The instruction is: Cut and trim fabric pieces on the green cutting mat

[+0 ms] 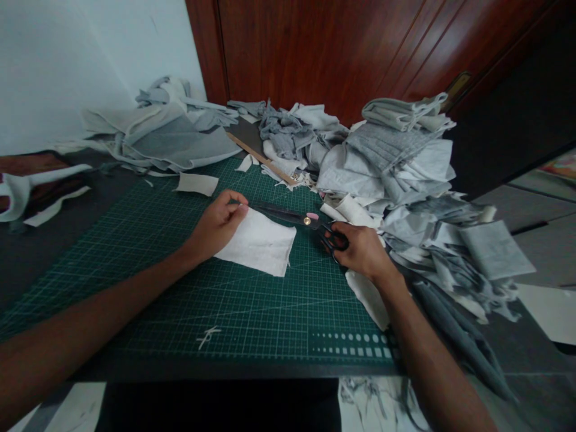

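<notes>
My left hand [220, 222] pinches the upper left corner of a white piece of fabric [261, 243] between thumb and fingers. The piece lies over a green cutting mat [261, 318] with a printed grid. In my right hand [362, 249] are black-handled scissors [307, 221], my fingers through the handle loops. Their dark blades point left along the fabric's upper edge, the tips close to my left fingertips. Whether the blades touch the cloth I cannot tell. A narrow white fabric strip [369, 297] lies beneath my right wrist.
Grey and white fabric heaps stand at the back left [180, 138] and right [391, 162]. A wooden ruler [261, 157] slants between them. A small cloth piece [197, 184] and thread scraps [208, 336] lie on the mat. Behind the table is a brown wooden door [306, 54].
</notes>
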A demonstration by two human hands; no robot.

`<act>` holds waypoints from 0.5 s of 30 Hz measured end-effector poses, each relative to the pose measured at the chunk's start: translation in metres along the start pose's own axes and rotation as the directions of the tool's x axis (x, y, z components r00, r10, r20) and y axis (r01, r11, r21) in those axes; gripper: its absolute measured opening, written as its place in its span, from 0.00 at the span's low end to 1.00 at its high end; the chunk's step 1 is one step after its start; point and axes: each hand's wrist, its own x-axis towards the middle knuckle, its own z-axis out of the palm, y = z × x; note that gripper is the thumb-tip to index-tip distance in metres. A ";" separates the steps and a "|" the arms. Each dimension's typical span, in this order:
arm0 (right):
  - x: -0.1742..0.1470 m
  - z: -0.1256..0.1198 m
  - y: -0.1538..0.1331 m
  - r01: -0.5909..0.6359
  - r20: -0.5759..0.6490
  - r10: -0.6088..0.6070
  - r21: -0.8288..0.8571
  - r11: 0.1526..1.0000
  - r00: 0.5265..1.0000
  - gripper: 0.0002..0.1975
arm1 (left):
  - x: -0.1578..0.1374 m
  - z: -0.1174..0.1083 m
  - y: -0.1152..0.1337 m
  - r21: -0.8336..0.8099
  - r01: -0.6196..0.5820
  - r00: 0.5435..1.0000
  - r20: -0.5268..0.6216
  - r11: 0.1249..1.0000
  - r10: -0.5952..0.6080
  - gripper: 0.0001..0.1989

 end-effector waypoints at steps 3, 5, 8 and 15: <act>0.000 0.003 0.002 -0.005 -0.021 0.006 0.018 1.000 1.000 0.05 | 0.003 -0.007 0.001 0.250 -0.084 0.990 -0.086 0.964 0.109 0.09; 0.000 0.005 0.002 -0.020 -0.052 0.020 0.007 1.000 0.998 0.06 | 0.005 -0.011 0.005 0.412 -0.178 0.966 -0.098 0.894 0.237 0.12; 0.000 0.008 0.002 -0.052 -0.109 0.052 0.000 0.999 0.993 0.08 | 0.004 -0.012 0.012 0.565 -0.312 0.931 0.022 0.764 0.364 0.17; 0.001 0.008 -0.002 -0.070 -0.156 0.070 0.007 0.998 0.985 0.09 | -0.009 0.015 0.009 0.596 -0.500 0.862 0.410 0.629 0.298 0.24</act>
